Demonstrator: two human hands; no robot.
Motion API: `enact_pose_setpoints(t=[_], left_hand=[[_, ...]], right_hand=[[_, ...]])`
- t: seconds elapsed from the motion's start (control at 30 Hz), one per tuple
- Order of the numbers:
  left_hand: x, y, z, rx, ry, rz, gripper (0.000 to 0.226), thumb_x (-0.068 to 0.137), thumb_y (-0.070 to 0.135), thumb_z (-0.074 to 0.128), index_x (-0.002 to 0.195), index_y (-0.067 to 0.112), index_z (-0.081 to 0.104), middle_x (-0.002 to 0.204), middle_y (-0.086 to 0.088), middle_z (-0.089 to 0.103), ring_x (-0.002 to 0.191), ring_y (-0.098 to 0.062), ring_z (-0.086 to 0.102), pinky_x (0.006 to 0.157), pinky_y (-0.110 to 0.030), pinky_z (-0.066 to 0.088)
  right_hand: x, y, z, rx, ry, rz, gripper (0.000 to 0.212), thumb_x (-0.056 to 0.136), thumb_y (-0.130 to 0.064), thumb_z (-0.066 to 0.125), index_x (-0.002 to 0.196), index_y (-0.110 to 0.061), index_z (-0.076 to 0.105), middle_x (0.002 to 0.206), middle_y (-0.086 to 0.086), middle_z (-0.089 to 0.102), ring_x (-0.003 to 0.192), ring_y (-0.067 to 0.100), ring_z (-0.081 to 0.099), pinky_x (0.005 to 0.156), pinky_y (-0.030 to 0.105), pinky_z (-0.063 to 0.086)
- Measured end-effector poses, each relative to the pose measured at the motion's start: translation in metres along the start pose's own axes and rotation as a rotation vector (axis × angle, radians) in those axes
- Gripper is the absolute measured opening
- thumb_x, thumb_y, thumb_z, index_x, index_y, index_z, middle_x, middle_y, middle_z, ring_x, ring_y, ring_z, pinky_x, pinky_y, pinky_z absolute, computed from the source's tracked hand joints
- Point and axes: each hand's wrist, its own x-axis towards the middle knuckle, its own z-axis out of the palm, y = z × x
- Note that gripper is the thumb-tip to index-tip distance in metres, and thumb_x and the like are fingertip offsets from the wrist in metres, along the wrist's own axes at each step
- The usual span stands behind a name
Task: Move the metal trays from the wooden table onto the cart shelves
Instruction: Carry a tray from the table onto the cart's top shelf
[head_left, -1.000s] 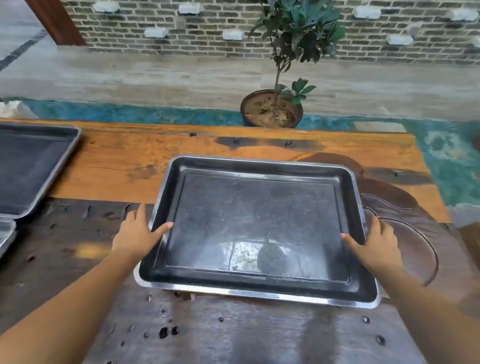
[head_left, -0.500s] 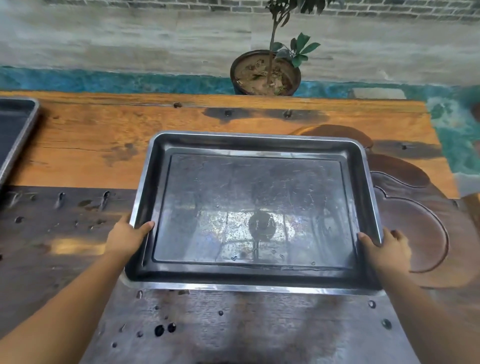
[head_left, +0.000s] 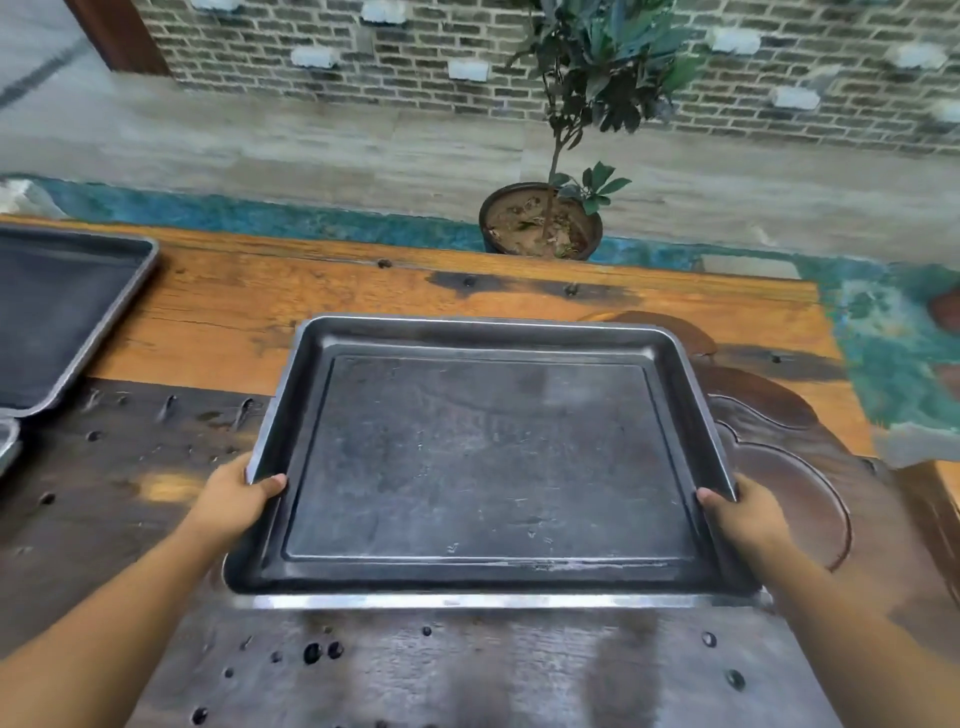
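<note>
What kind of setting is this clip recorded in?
Likely an outdoor patio or courtyard work area: a rustic wooden table holding metal trays, a potted plant on the paved ground behind it, and a brick wall beyond.

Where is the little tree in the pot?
In the head view the potted plant stands on the ground just past the wooden table's far edge, a bit right of centre, before the brick wall.

Dark grey tray (head_left: 488, 457); orange-and-dark-brown table (head_left: 311, 312); grey brick wall (head_left: 415, 47).
</note>
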Motion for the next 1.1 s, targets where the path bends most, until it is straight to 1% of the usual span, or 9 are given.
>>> enact_pose_setpoints(t=[0.1,0.2,0.43,0.53,0.63,0.8,0.93,1.0,1.1], left_hand=[[-0.024,0.009,-0.034,-0.066,0.043,-0.011,0.019,0.087,0.009,0.069,0.102,0.019,0.064,0.093,-0.006,0.07,0.074,-0.016,0.063,0.065,-0.032,0.047],[-0.052,0.013,-0.07,-0.121,0.083,-0.011,0.019,0.087,0.009,0.069,0.104,0.017,0.065,0.093,-0.006,0.07,0.077,-0.02,0.065,0.07,-0.035,0.048],[-0.136,0.013,-0.151,-0.305,0.246,-0.027,0.025,0.086,-0.004,0.065,0.105,0.011,0.064,0.083,-0.013,0.069,0.069,-0.03,0.064,0.066,-0.037,0.052],[-0.174,0.002,-0.184,-0.335,0.324,-0.056,0.025,0.086,-0.002,0.066,0.107,0.01,0.064,0.092,-0.018,0.07,0.075,-0.033,0.065,0.072,-0.04,0.054],[-0.212,-0.017,-0.21,-0.35,0.401,-0.104,0.027,0.086,0.0,0.067,0.109,0.012,0.064,0.098,-0.019,0.07,0.08,-0.036,0.067,0.074,-0.041,0.054],[-0.272,-0.067,-0.242,-0.376,0.538,-0.2,0.031,0.082,-0.003,0.069,0.111,0.008,0.065,0.099,-0.021,0.07,0.081,-0.037,0.067,0.079,-0.047,0.055],[-0.315,-0.112,-0.267,-0.416,0.626,-0.284,0.035,0.078,-0.005,0.072,0.11,0.008,0.065,0.097,-0.02,0.07,0.076,-0.035,0.067,0.068,-0.039,0.054],[-0.336,-0.137,-0.281,-0.435,0.677,-0.321,0.032,0.078,-0.003,0.074,0.107,0.008,0.065,0.093,-0.018,0.07,0.074,-0.034,0.067,0.065,-0.037,0.053],[-0.365,-0.176,-0.303,-0.463,0.748,-0.371,0.027,0.08,0.0,0.074,0.104,0.007,0.065,0.094,-0.018,0.07,0.079,-0.035,0.067,0.075,-0.044,0.055]], right_hand=[[-0.005,-0.029,-0.012,0.074,-0.057,-0.035,0.019,0.088,-0.016,0.068,0.104,-0.005,0.066,0.1,0.021,0.071,0.094,0.037,0.066,0.091,0.05,0.051],[-0.008,-0.063,-0.024,0.121,-0.099,-0.107,0.019,0.088,-0.013,0.068,0.106,-0.007,0.066,0.099,0.019,0.071,0.092,0.037,0.067,0.091,0.052,0.052],[-0.028,-0.154,-0.046,0.174,-0.163,-0.311,0.012,0.085,-0.007,0.071,0.096,-0.006,0.067,0.086,0.015,0.07,0.072,0.027,0.064,0.074,0.035,0.049],[-0.044,-0.19,-0.042,0.19,-0.22,-0.386,0.015,0.084,-0.006,0.071,0.098,-0.007,0.065,0.087,0.013,0.069,0.072,0.027,0.065,0.074,0.036,0.051],[-0.063,-0.219,-0.025,0.164,-0.268,-0.449,0.016,0.084,-0.003,0.071,0.099,-0.001,0.068,0.08,0.011,0.07,0.068,0.025,0.064,0.067,0.032,0.05],[-0.107,-0.27,0.015,0.113,-0.387,-0.534,0.018,0.083,-0.009,0.073,0.098,-0.002,0.068,0.09,0.018,0.07,0.081,0.034,0.068,0.08,0.043,0.055],[-0.149,-0.312,0.056,0.08,-0.446,-0.638,0.018,0.083,-0.006,0.072,0.098,0.003,0.069,0.07,0.006,0.067,0.06,0.021,0.061,0.055,0.028,0.044],[-0.174,-0.334,0.081,0.049,-0.485,-0.693,0.02,0.083,-0.007,0.073,0.1,0.003,0.068,0.079,0.012,0.069,0.067,0.025,0.064,0.063,0.032,0.049],[-0.22,-0.367,0.12,0.005,-0.564,-0.748,0.024,0.083,-0.01,0.074,0.103,-0.001,0.066,0.094,0.02,0.07,0.083,0.035,0.068,0.082,0.045,0.055]])
